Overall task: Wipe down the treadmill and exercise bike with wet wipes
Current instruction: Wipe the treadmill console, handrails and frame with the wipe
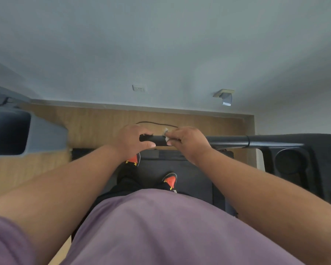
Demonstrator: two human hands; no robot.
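Left hand [131, 138] grips handrail [227, 140] end; right hand [187, 142] pinches wipe [166, 134] on it.

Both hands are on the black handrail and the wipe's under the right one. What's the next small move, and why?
Probably slide the right hand with the wet wipe rightward along the handrail. The wipe sits near the rail's free end, which the left hand grips, while the long stretch toward the console lies beyond the wipe.
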